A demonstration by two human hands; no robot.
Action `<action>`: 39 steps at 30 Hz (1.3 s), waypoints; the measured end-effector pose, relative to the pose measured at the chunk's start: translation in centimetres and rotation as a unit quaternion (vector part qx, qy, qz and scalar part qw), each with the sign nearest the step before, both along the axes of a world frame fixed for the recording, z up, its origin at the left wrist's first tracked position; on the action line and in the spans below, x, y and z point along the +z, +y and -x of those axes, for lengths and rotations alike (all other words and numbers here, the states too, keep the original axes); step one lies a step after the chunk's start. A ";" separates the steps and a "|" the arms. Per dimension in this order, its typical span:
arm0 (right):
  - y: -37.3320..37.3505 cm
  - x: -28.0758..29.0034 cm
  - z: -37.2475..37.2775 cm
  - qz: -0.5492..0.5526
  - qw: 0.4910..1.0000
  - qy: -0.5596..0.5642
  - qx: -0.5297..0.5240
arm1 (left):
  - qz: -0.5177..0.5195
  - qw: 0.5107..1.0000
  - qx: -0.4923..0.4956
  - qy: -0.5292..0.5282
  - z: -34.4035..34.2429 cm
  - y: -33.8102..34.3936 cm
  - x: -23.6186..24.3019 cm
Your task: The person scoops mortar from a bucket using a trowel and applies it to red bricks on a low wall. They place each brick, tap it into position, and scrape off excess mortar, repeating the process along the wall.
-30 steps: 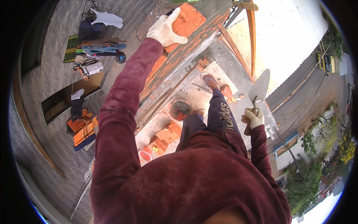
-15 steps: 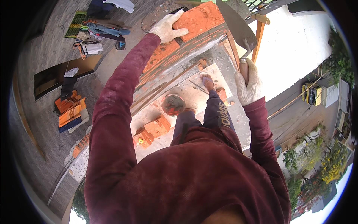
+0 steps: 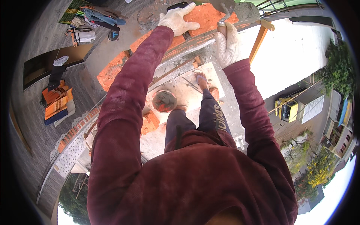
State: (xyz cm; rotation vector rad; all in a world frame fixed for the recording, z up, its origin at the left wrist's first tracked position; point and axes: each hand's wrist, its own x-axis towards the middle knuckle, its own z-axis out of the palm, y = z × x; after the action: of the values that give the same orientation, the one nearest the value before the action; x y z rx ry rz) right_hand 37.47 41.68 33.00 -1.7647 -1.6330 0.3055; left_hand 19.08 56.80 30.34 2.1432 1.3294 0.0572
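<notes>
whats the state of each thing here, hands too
left hand: gloved, thumb spread at one brick's end, grip unclear
right hand: gloved, closed around a trowel
trowel: held, blade over that brick
brick: lying atop the wall, partly covered
round bucket: upright, grey material inside
floor bricks: partly hidden by the left sleeve

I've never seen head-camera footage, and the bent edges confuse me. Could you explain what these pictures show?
There is no machine here, just a person working with two gloved hands. Every picture comes from a wide fisheye camera on the person's head, looking down, so straight edges curve.

The left hand is spread at one end of a brick on a wall; how firmly it grips is unclear. The right hand holds a trowel, its blade over the brick's other end.

Down by the feet are a pale board, a bucket of grey mix and loose bricks.
</notes>
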 end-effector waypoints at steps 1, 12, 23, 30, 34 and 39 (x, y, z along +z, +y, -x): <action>-0.3 0.1 0.5 0.006 1.000 0.011 0.002 | 0.004 1.000 -0.001 0.000 0.1 0.0 -0.1; 1.2 0.1 2.6 0.227 0.974 0.022 -0.005 | -0.063 0.997 -0.005 0.043 -0.2 0.8 -3.2; 1.4 -2.7 -7.2 0.110 0.991 -0.078 -0.022 | -0.072 0.997 -0.006 0.030 -0.3 0.2 -3.3; 1.0 -1.4 -6.0 0.109 0.993 -0.019 -0.036 | 0.012 0.999 -0.012 0.034 -0.7 0.3 0.3; 2.1 -0.9 -6.1 0.135 0.991 -0.001 -0.022 | -0.003 1.000 -0.001 0.027 -0.1 -0.1 0.0; 3.1 -2.3 -7.1 0.142 0.985 -0.098 -0.010 | 0.011 0.999 -0.014 0.049 -0.8 0.5 -0.1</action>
State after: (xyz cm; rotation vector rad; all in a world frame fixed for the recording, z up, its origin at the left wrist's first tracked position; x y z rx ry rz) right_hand 44.55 44.74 30.73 -2.0794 -1.7773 0.3803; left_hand 19.91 57.33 30.20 2.1709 1.3478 -0.0746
